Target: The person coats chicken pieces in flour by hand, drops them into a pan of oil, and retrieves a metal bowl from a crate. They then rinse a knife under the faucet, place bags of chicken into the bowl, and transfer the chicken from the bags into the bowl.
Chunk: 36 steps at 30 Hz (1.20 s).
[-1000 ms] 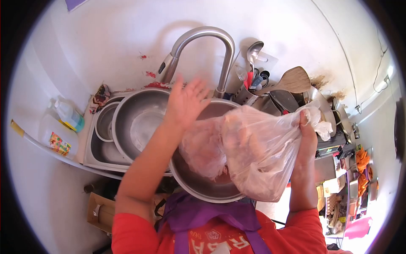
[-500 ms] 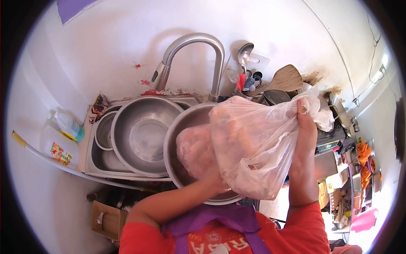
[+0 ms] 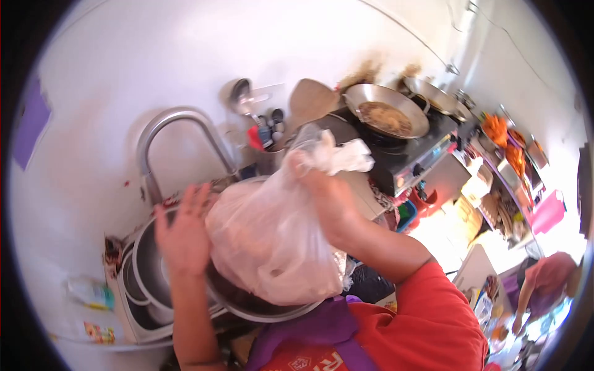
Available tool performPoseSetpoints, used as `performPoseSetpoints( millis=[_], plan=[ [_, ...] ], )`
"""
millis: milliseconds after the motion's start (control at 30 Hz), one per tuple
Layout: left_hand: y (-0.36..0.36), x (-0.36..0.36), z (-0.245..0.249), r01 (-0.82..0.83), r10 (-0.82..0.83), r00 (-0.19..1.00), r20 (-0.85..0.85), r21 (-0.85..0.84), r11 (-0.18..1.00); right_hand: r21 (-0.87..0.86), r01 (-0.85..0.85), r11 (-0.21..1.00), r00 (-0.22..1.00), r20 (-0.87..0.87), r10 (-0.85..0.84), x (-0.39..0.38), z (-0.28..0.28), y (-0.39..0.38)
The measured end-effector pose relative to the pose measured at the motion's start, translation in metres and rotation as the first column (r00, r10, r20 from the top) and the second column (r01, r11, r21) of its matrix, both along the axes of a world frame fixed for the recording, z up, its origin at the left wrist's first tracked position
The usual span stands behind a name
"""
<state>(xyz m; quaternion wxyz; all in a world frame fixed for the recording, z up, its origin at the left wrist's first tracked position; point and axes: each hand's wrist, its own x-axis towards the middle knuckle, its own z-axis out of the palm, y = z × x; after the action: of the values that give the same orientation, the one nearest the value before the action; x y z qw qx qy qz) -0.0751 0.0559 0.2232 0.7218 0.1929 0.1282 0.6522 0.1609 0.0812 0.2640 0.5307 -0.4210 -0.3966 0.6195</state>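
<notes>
My right hand [image 3: 314, 180] is wrapped round the gathered neck of a clear plastic bag [image 3: 266, 241]. Pale pinkish contents show through the bag, which hangs over a large metal bowl [image 3: 263, 315] and covers most of it. To the left of the bag, my left hand [image 3: 184, 234] is open with its fingers spread, slightly blurred. Under that hand lies a wide metal basin [image 3: 148, 263] on the sink [image 3: 148, 334].
Behind the sink rises a curved faucet [image 3: 179, 114]. Utensils with a wooden spatula [image 3: 312, 99] stand by the wall. A wok [image 3: 388, 111] of brown liquid sits on the stove [image 3: 396, 164]. Another person [image 3: 544, 281] is at the far right.
My left hand has come out from beneath the bag, moving left with fingers spread. My right hand keeps hold of the bag, now hanging more upright. The view has swung right, showing the stove.
</notes>
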Motion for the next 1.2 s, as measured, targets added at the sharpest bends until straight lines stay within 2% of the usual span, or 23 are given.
performPoseSetpoints(
  millis=[100, 167, 200, 267, 333, 400, 433, 533, 567, 733, 800, 933, 1033, 1133, 1167, 1200],
  plan=[
    [-0.001, -0.032, 0.003, -0.216, 0.200, 0.963, -0.182, -0.072, 0.974, -0.110, -0.014, 0.994, 0.999, -0.049, 0.009, 0.011, -0.007, 0.000],
    [-0.006, -0.049, -0.012, -0.293, 0.254, 0.859, -0.444, -0.019, 0.956, -0.187, -0.024, 0.982, 0.997, -0.076, 0.010, 0.018, 0.001, -0.010],
    [-0.010, -0.053, -0.017, -0.337, 0.287, 0.778, -0.559, 0.014, 0.941, -0.135, -0.002, 0.991, 0.996, -0.094, -0.011, 0.025, -0.009, -0.009],
    [-0.018, -0.055, -0.023, -0.355, 0.277, 0.710, -0.647, 0.011, 0.935, -0.036, 0.021, 0.999, 0.992, -0.120, -0.025, 0.049, -0.034, -0.004],
    [-0.030, -0.056, -0.032, -0.380, 0.274, 0.664, -0.695, 0.001, 0.925, -0.076, 0.137, 0.988, 0.988, -0.057, -0.142, 0.070, -0.017, -0.014],
    [-0.036, -0.045, -0.032, -0.433, 0.288, 0.560, -0.777, 0.022, 0.901, 0.032, 0.250, 0.968, 0.965, 0.071, -0.251, 0.090, -0.015, -0.020],
    [-0.037, -0.039, -0.031, -0.455, 0.285, 0.504, -0.815, 0.030, 0.890, 0.048, 0.303, 0.952, 0.949, 0.077, -0.306, 0.099, -0.018, -0.019],
    [-0.036, -0.030, -0.035, -0.449, 0.287, 0.403, -0.869, 0.086, 0.890, 0.091, 0.432, 0.897, 0.890, 0.114, -0.441, 0.126, -0.030, -0.013],
    [-0.035, -0.026, -0.037, -0.454, 0.291, 0.369, -0.883, 0.102, 0.885, 0.031, 0.466, 0.884, 0.884, 0.028, -0.467, 0.132, -0.033, -0.011],
    [-0.028, -0.016, -0.051, -0.443, 0.287, 0.226, -0.931, 0.164, 0.881, 0.021, 0.518, 0.855, 0.853, 0.062, -0.518, 0.175, -0.071, 0.005],
    [-0.026, -0.011, -0.053, -0.449, 0.293, 0.210, -0.933, 0.174, 0.876, 0.020, 0.561, 0.828, 0.825, 0.078, -0.560, 0.181, -0.078, 0.010],
    [-0.027, -0.004, -0.059, -0.435, 0.314, 0.137, -0.939, 0.228, 0.871, 0.021, 0.558, 0.829, 0.830, -0.006, -0.558, 0.197, -0.101, 0.029],
    [-0.029, 0.002, -0.064, -0.469, 0.366, 0.016, -0.931, 0.316, 0.825, 0.087, 0.548, 0.832, 0.836, -0.083, -0.542, 0.202, -0.123, 0.049],
    [-0.035, 0.011, -0.064, -0.386, 0.409, -0.171, -0.896, 0.443, 0.809, 0.032, 0.528, 0.849, 0.849, -0.021, -0.528, 0.190, -0.121, 0.066],
    [-0.036, 0.015, -0.061, -0.370, 0.401, -0.203, -0.893, 0.449, 0.814, -0.029, 0.538, 0.843, 0.843, 0.041, -0.537, 0.184, -0.113, 0.072],
    [-0.038, 0.020, -0.057, -0.353, 0.391, -0.233, -0.891, 0.452, 0.820, -0.019, 0.526, 0.850, 0.850, 0.053, -0.524, 0.185, -0.114, 0.080]
  ],
)
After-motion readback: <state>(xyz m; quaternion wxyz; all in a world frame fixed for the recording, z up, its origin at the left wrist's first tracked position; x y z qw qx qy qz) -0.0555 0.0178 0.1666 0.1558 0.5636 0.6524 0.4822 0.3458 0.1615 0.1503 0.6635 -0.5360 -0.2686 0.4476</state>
